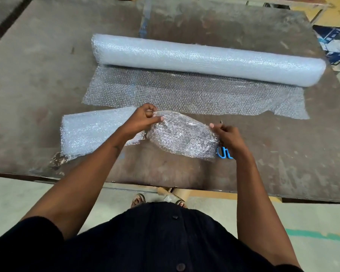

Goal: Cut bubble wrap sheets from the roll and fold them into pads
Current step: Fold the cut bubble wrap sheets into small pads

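- My left hand [143,119] pinches the far-left corner of a cut sheet [182,135]; my right hand [229,136] pinches its right edge, fingers curled.
- The sheet hangs between my hands just above the table [37,75], crumpled, clear and bubbly, bowed into a rough oval.
- Under my left wrist lies a pad [90,130], flat, whitish, rectangular, partly hidden by my arm.
- Blue scissors [224,153] show only their handles; the blades are mostly hidden under sheet and hand.
- Beyond lies the roll [204,58], a long pale cylinder, its loose end [194,93] spread flat toward me.
- The table is worn, brown and scuffed.
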`<act>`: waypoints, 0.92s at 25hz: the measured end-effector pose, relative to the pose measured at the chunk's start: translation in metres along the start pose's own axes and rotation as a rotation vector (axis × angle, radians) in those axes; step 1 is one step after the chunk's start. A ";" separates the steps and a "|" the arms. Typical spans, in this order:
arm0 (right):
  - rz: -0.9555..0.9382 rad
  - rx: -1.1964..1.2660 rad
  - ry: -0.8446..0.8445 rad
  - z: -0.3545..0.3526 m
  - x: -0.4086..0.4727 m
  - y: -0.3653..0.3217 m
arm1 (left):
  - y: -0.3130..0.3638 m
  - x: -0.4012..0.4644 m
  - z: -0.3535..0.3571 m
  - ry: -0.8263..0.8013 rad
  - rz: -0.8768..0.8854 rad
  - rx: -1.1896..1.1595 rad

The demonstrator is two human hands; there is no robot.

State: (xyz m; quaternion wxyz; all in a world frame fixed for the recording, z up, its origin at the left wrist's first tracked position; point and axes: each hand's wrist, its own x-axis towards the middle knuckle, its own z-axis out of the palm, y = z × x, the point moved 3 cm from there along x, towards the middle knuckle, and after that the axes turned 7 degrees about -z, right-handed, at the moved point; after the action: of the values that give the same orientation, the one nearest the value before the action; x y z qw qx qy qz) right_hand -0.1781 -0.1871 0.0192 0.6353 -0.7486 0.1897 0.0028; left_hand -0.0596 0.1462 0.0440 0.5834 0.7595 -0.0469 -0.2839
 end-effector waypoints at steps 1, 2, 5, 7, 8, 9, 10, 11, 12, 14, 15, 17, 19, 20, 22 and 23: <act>-0.008 0.037 0.016 0.006 0.001 -0.005 | 0.001 -0.007 -0.006 -0.018 -0.013 -0.076; -0.014 0.060 0.019 0.014 0.001 -0.011 | 0.000 -0.013 -0.012 -0.026 -0.023 -0.135; 0.027 0.099 0.004 0.047 0.006 -0.020 | -0.006 -0.028 -0.034 0.073 -0.061 -0.215; 0.110 0.132 -0.092 0.076 0.011 -0.025 | -0.014 -0.040 -0.054 0.176 -0.031 -0.246; 0.151 0.125 -0.145 0.091 0.014 -0.027 | -0.017 -0.047 -0.064 0.233 -0.015 -0.249; 0.174 0.088 -0.186 0.107 0.019 -0.029 | -0.021 -0.054 -0.076 0.288 -0.004 -0.242; 0.169 0.049 -0.211 0.122 0.022 -0.033 | -0.026 -0.062 -0.088 0.342 0.009 -0.230; 0.134 0.030 -0.208 0.139 0.027 -0.037 | -0.030 -0.070 -0.100 0.393 0.024 -0.217; 0.084 0.038 -0.186 0.156 0.031 -0.042 | -0.036 -0.077 -0.111 0.435 0.044 -0.196; -0.005 0.063 -0.124 0.194 0.040 -0.054 | -0.049 -0.089 -0.135 0.515 0.079 -0.139; -0.042 0.064 -0.106 0.214 0.044 -0.059 | -0.054 -0.095 -0.148 0.566 0.095 -0.114; -0.132 -0.003 -0.088 0.250 0.053 -0.069 | -0.064 -0.102 -0.173 0.659 0.129 -0.091; -0.205 -0.135 -0.051 0.280 0.062 -0.075 | -0.073 -0.104 -0.197 0.717 0.164 -0.006; -0.231 -0.210 -0.039 0.291 0.064 -0.077 | -0.078 -0.103 -0.205 0.737 0.151 0.089; -0.298 -0.485 -0.025 0.311 0.061 -0.078 | -0.093 -0.102 -0.218 0.824 0.048 0.302; -0.338 -0.690 -0.004 0.318 0.056 -0.077 | -0.099 -0.105 -0.221 0.909 0.009 0.374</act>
State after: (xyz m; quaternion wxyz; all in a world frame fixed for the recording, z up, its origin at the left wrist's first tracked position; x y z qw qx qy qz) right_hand -0.0289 0.1096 0.0176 0.3379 -0.9391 0.0503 -0.0369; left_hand -0.0654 0.4099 0.0280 0.3998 0.8980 0.1590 0.0919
